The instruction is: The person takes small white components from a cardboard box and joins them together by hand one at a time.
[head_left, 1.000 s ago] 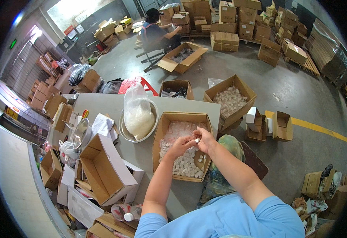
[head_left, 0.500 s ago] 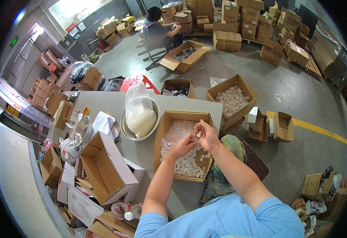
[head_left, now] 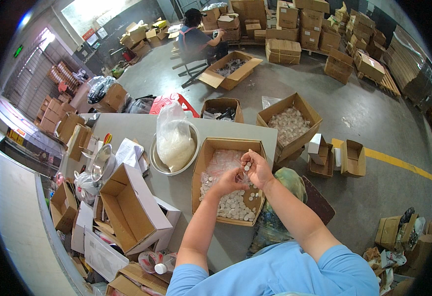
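Both of my hands are over a shallow cardboard box [head_left: 196, 197] on the grey table. Loose white round discs [head_left: 234, 206] lie in its near part, and a heap of small clear plastic bags [head_left: 223, 160] fills the far part. My left hand [head_left: 227, 183] is closed in a pinch on what looks like a small clear bag [head_left: 242, 179]. Facing it, my right hand [head_left: 259, 170] curls its fingers around several white discs [head_left: 247, 166]. Exactly how many it holds is hidden.
Left of the box, a metal bowl [head_left: 153, 157] holds a clear bag of white material [head_left: 174, 146]. An open carton [head_left: 127, 209] stands nearer me. Beyond the table's right edge is a carton [head_left: 295, 143] of small filled bags. A person [head_left: 196, 39] sits farther back.
My left hand has shifted slightly right, closer to the right hand, and the clear bag at its fingertips shows more plainly. My right hand stays nearly in place with the discs.
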### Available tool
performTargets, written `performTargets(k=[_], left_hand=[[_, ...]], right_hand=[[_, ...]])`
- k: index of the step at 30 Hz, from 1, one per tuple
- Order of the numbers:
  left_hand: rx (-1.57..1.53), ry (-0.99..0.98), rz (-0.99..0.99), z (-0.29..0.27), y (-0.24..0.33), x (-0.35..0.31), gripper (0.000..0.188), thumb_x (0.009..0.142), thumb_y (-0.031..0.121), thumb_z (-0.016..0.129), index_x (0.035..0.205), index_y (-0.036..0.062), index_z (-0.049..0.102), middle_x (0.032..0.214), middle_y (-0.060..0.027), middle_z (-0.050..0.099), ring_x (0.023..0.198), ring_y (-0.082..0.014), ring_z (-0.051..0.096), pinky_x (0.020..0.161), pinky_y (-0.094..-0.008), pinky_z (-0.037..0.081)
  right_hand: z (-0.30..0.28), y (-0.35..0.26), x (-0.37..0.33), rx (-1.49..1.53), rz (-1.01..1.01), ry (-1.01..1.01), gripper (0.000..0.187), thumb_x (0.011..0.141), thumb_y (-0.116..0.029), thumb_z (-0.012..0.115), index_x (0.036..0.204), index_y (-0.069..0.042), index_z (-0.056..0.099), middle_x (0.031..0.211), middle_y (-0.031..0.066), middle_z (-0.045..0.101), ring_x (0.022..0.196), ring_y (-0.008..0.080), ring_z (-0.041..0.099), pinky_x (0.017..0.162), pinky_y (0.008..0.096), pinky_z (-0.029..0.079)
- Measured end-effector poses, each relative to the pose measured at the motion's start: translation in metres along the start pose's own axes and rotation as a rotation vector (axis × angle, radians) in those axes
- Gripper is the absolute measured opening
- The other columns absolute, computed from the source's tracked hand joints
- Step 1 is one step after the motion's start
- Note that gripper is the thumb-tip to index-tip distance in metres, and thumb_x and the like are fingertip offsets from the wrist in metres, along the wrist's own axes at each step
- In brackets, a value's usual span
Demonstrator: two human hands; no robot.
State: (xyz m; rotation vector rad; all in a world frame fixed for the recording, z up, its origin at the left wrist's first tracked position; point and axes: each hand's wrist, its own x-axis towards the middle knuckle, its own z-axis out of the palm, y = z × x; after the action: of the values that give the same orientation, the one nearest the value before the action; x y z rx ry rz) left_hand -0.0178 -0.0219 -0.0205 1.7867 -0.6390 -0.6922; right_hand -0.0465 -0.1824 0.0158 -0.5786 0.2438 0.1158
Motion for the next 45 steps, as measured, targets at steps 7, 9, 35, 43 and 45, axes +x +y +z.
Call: performTargets(k=[7,9,35,43,45], left_hand=[[-0.108,0.016,-0.003,0.006,-0.006,0.003,0.029,0.074,0.006,0.062,0.101,-0.0011,0.053,0.082,-0.0035,0.054,0.074,-0.0120,0.050,0.067,-0.0275,0.044],[-0.175,0.009,-0.018,0.007,-0.008,0.004,0.029,0.076,0.007,0.061,0.102,-0.0019,0.052,0.083,-0.0030,0.054,0.075,-0.0112,0.050,0.067,-0.0274,0.044],[-0.338,0.043,0.150,0.008,0.013,0.005,0.059,0.079,0.000,0.066,0.132,0.0053,0.039,0.112,-0.0033,0.055,0.102,-0.0134,0.054,0.086,-0.0279,0.047],[-0.244,-0.081,-0.021,-0.007,0.010,0.000,0.021,0.081,0.018,0.070,0.095,0.0067,0.059,0.080,0.0057,0.052,0.073,-0.0049,0.046,0.063,-0.0226,0.039],[-0.321,-0.058,-0.029,-0.009,0.017,-0.005,0.021,0.081,0.023,0.071,0.088,0.0073,0.058,0.075,0.0067,0.049,0.069,-0.0044,0.043,0.059,-0.0223,0.036]], right_hand=[[0.011,0.004,-0.011,-0.176,-0.068,-0.137,0.023,0.092,-0.028,0.052,0.088,-0.006,0.056,0.085,0.0029,0.050,0.085,0.0153,0.043,0.078,0.0292,0.039],[0.011,0.004,-0.012,-0.204,-0.074,-0.142,0.024,0.092,-0.028,0.051,0.089,-0.005,0.055,0.086,0.0027,0.049,0.085,0.0150,0.043,0.078,0.0286,0.038],[0.005,0.007,-0.015,-0.061,-0.124,-0.392,0.044,0.096,-0.044,0.041,0.094,-0.003,0.057,0.092,0.0086,0.060,0.091,0.0192,0.056,0.086,0.0333,0.043],[0.004,-0.005,-0.013,-0.339,-0.204,-0.263,0.033,0.094,-0.032,0.045,0.095,-0.003,0.060,0.096,0.0073,0.059,0.094,0.0200,0.055,0.090,0.0344,0.041],[0.002,-0.005,-0.012,-0.735,-0.287,-0.296,0.028,0.090,-0.026,0.048,0.094,-0.002,0.063,0.099,0.0083,0.057,0.098,0.0216,0.053,0.092,0.0357,0.039]])
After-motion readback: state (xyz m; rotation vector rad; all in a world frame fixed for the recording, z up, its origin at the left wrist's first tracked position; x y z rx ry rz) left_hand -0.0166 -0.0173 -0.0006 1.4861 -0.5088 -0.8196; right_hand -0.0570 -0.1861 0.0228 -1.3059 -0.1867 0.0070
